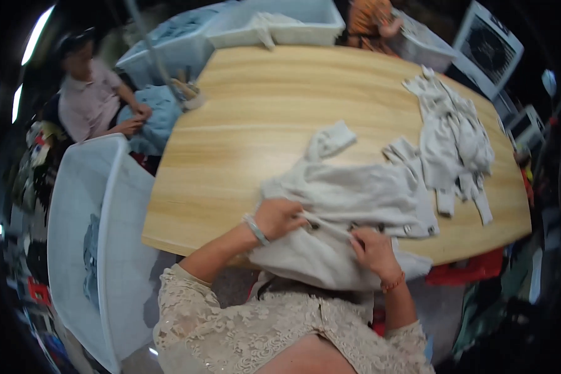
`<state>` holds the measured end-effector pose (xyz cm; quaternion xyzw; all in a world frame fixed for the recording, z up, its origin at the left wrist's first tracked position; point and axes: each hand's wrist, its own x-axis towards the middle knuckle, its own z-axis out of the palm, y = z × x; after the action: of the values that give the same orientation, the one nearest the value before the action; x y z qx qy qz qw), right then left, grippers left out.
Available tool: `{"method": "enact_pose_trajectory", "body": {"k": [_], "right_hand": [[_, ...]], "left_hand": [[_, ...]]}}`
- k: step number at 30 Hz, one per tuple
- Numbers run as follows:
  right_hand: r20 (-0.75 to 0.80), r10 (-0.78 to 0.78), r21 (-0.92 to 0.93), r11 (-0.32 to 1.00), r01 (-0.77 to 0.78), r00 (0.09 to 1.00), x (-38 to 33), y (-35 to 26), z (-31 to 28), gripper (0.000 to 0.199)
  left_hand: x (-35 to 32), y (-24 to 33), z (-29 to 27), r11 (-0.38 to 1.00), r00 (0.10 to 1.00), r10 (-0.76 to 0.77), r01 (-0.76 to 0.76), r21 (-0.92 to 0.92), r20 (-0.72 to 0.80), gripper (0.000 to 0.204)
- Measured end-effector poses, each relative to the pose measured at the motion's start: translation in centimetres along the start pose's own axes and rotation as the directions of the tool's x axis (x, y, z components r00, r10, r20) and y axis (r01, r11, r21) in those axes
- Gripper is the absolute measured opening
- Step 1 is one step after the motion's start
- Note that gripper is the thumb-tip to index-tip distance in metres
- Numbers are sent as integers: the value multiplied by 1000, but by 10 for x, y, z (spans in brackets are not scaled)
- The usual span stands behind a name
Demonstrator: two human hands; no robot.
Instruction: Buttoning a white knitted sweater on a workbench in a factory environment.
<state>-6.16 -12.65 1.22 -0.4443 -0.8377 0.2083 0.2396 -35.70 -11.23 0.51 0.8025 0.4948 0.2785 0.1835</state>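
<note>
Left hand closed, pinching white garment at worktop near edge, right hand gripping same garment's fold beside it

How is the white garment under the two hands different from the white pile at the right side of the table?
The garment lies spread at the table's near edge, hanging partly over it; the pile lies crumpled farther away, fully on the table. The left hand and right hand both grip the garment; nobody touches the pile. Both are off-white cloth.

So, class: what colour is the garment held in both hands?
Pale grey-white garment, clearest in the head view.
</note>
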Motion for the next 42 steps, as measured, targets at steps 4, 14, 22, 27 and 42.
{"method": "enact_pose_trajectory", "body": {"k": [4, 14, 22, 27, 42], "right_hand": [[-55, 10, -17, 1000, -11, 998, 10, -5, 2, 13], [-100, 141, -26, 989, -144, 985, -9, -9, 24, 13], [-110, 55, 88, 995, -46, 992, -5, -16, 41, 16], [-212, 171, 182, 974, -133, 962, -10, -10, 34, 16], [-333, 188, 112, 981, -160, 924, -18, -29, 56, 32]], "left_hand": [[12, 25, -22, 921, 997, 60, -36, 388, -49, 17], [63, 51, 100, 983, 975, 170, -178, 43, 146, 11], [52, 48, 84, 982, 924, -138, 174, -71, 357, 17], [67, 45, 93, 947, 935, -118, 206, -245, 333, 11], [66, 23, 63, 437, 805, -151, 575, -692, 573, 7]]}}
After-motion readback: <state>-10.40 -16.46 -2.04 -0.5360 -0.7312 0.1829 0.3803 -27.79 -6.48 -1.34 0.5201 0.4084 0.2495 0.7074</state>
